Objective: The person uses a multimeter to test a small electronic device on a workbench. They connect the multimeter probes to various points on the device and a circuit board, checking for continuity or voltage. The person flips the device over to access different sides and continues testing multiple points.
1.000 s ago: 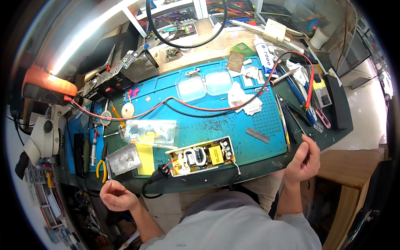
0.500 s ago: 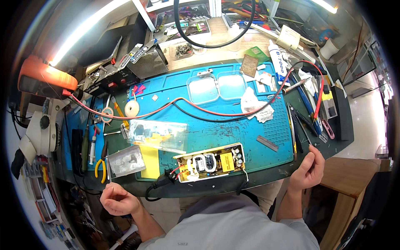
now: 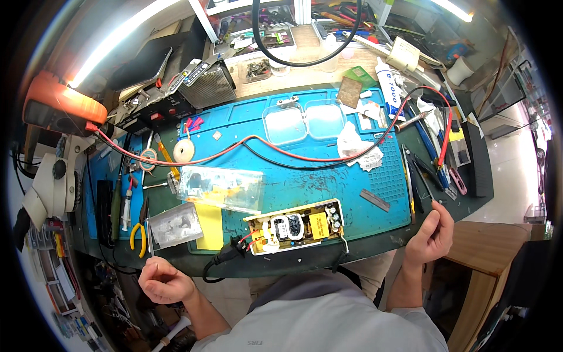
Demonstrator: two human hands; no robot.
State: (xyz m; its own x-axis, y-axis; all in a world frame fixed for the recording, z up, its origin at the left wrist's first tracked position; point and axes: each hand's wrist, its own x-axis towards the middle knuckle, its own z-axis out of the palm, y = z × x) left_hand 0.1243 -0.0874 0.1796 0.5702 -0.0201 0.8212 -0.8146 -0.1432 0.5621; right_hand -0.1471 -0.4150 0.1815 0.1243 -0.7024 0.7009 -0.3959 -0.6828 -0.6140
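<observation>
My left hand [image 3: 168,281] is at the table's front left edge, fingers curled in. Its fingertips meet the lower end of a thin metal tool [image 3: 150,234]; whether they grip it I cannot tell. On the right edge, my right hand [image 3: 431,236] is closed, thumb and index finger together at the end of another slim metal tool [image 3: 426,185]. Between the hands lies an opened power supply [image 3: 296,227] in a cream casing, its components facing up. A black plug [image 3: 230,252] lies against its left end, with red wires entering the board there.
A blue work mat [image 3: 305,188] carries a clear plastic bag [image 3: 220,189], a yellow note [image 3: 209,226], a clear open box [image 3: 285,124] and a grey strip [image 3: 374,200]. Red and black leads [image 3: 252,138] cross it from an orange meter [image 3: 64,104]. Yellow-handled pliers [image 3: 139,239] lie left.
The whole view has shifted slightly, so things appear a little further left. Both hands keep the same closed pose, and the power supply has not moved on the table.
</observation>
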